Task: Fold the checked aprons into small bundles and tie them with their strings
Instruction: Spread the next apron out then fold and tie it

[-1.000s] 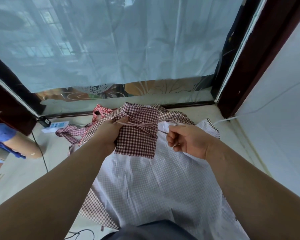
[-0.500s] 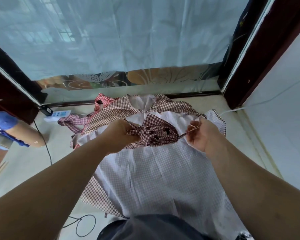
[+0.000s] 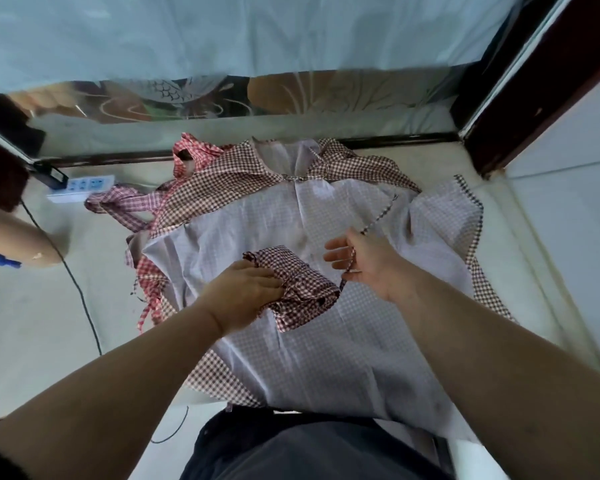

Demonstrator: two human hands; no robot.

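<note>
A small folded bundle of dark red checked apron [image 3: 300, 287] lies on a spread-out apron [image 3: 326, 358] that shows its pale underside. My left hand [image 3: 246, 292] grips the bundle's left side and holds it down. Just right of the bundle, my right hand [image 3: 364, 263] has its fingers spread, and the apron's checked string [image 3: 378, 216] runs across the palm, up and away to the right. Whether the thumb pinches the string I cannot tell.
More checked aprons [image 3: 219, 181] lie heaped at the back left on the floor. A white power strip [image 3: 84, 187] and a black cable [image 3: 80, 296] sit at the left. A curtain and glass panel stand behind, a dark door frame [image 3: 520, 98] at the right.
The bundle has come down from mid-air onto the spread apron, nearer to me. My right hand has opened its fingers and let the string slacken across the palm.
</note>
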